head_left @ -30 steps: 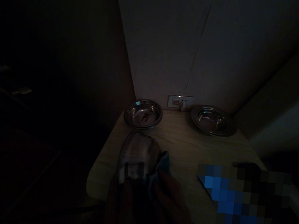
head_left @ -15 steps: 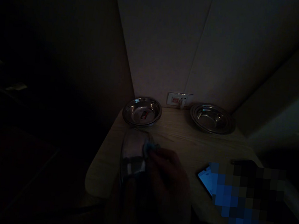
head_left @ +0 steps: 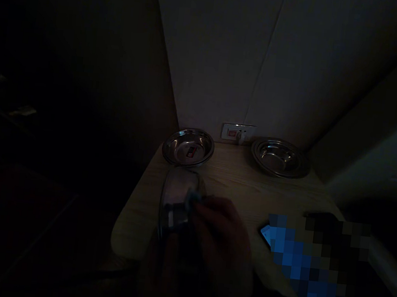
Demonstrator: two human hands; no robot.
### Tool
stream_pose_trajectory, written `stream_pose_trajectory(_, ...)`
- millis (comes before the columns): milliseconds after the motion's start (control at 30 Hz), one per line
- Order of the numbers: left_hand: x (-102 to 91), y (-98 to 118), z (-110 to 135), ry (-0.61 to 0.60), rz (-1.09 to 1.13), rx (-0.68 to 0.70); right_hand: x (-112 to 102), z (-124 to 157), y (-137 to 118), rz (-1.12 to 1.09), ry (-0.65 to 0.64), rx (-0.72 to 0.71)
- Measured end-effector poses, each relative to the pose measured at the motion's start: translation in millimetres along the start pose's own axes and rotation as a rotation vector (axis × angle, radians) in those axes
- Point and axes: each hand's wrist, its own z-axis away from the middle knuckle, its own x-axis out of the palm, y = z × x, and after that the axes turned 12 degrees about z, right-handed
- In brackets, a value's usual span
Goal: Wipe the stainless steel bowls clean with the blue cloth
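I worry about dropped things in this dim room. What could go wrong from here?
1. The steel dish is held tilted over the near edge of the table while the right hand rubs it with the cloth; a slip may send it to the floor.
2. The lit phone lies on the table just right of that hand; a wide stroke might knock it.
3. The light is very low, so smears on the dish may go unseen.
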Motion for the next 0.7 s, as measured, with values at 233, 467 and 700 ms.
stream_pose_trajectory(233,4.0,0,6,0.064,-0.029,0.032,1,-2,3,0.02,0.02,-0.038)
stream_pose_trajectory(467,4.0,-9,-4,0.121,-0.28,0.369,4,-1,10,0.117,-0.003,-0.147)
stream_pose_trajectory(700,1.8,-1,-15,0.076,-0.387,0.559,0,11,19,0.229,-0.022,-0.265)
